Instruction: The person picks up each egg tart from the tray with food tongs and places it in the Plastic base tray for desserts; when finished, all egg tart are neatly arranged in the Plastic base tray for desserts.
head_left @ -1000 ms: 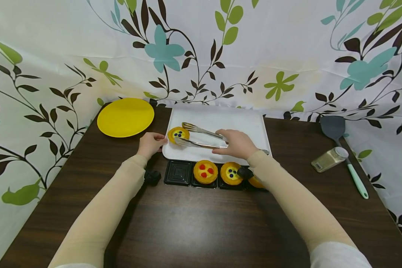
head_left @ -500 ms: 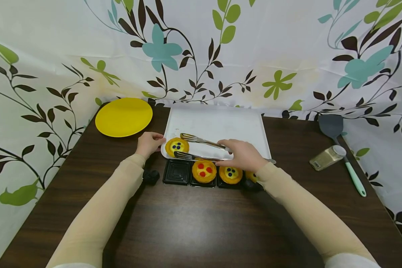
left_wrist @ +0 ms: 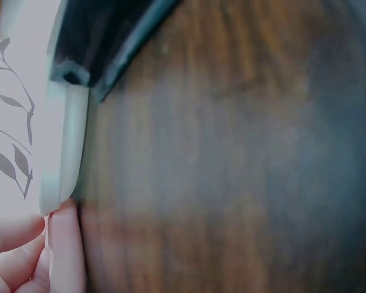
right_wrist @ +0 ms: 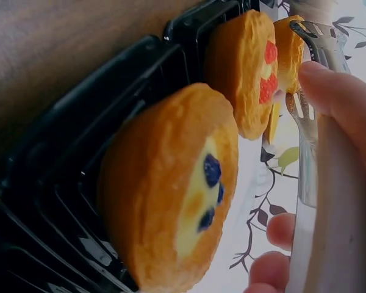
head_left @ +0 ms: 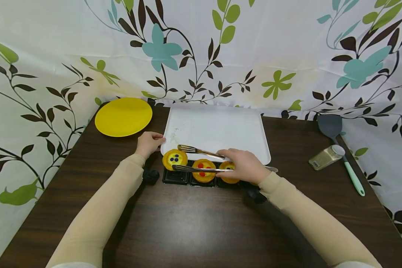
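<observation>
My right hand (head_left: 242, 165) grips metal tongs (head_left: 206, 152). Between the tong tips is an egg tart with blueberries (head_left: 175, 159), above the leftmost compartment of a black plastic tray (head_left: 175, 178). Beside it, a tart with red berries (head_left: 201, 175) sits in its compartment, partly behind the lower tong arm. Further right is another blueberry tart (right_wrist: 171, 195), close up in the right wrist view; the rightmost compartment is mostly hidden by the hand. My left hand (head_left: 149, 143) pinches the left front edge of a white tray (head_left: 217, 128), whose rim (left_wrist: 73, 146) shows in the left wrist view.
A yellow plate (head_left: 123, 117) lies at the back left. To the right are a seasoning jar (head_left: 325, 158) on its side and a grey spatula (head_left: 330, 125) with a mint handle. A patterned cloth (head_left: 201, 56) hangs behind the dark wooden table (head_left: 191, 223).
The tongs carried the blueberry tart off the white tray, toward me, to above the black tray's leftmost compartment. The left hand has kept its hold on the white tray.
</observation>
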A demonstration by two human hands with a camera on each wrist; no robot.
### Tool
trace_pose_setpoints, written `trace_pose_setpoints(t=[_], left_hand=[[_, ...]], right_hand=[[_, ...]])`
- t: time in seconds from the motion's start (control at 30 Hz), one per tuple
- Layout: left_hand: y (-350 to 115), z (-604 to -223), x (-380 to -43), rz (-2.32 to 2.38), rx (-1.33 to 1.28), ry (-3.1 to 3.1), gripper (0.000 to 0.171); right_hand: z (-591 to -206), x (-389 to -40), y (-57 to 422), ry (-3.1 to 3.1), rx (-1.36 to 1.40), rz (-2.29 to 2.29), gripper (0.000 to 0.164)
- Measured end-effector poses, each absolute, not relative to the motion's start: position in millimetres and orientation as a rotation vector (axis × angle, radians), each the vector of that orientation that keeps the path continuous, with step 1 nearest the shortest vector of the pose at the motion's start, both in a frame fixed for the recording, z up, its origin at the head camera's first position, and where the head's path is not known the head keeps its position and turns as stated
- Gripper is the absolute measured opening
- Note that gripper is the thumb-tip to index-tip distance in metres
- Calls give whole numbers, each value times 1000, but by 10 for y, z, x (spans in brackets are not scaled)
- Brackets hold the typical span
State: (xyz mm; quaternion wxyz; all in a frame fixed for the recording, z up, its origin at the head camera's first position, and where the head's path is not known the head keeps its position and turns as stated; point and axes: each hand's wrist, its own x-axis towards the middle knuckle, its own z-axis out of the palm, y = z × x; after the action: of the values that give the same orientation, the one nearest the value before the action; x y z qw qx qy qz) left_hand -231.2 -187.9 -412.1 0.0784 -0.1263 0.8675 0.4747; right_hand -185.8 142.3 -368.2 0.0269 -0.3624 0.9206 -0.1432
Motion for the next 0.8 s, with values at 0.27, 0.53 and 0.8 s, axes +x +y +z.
trace_pose_setpoints(t=[0.27,0.53,0.8], left_hand=[[-1872,-4122,-2303,1417,-371,2602,34],[-1880,-4138,-2314,1404,-372,2618,34],[-1882,-4143,-2312,1389,-378,2612,36]], right_hand=[[-3745,-1797,1448,2839,-1177,-471,63],[-3779,-1737,1462,2827,-1225,-484,63],[-3784,-1719,1464,2851,-1250,-471,64]])
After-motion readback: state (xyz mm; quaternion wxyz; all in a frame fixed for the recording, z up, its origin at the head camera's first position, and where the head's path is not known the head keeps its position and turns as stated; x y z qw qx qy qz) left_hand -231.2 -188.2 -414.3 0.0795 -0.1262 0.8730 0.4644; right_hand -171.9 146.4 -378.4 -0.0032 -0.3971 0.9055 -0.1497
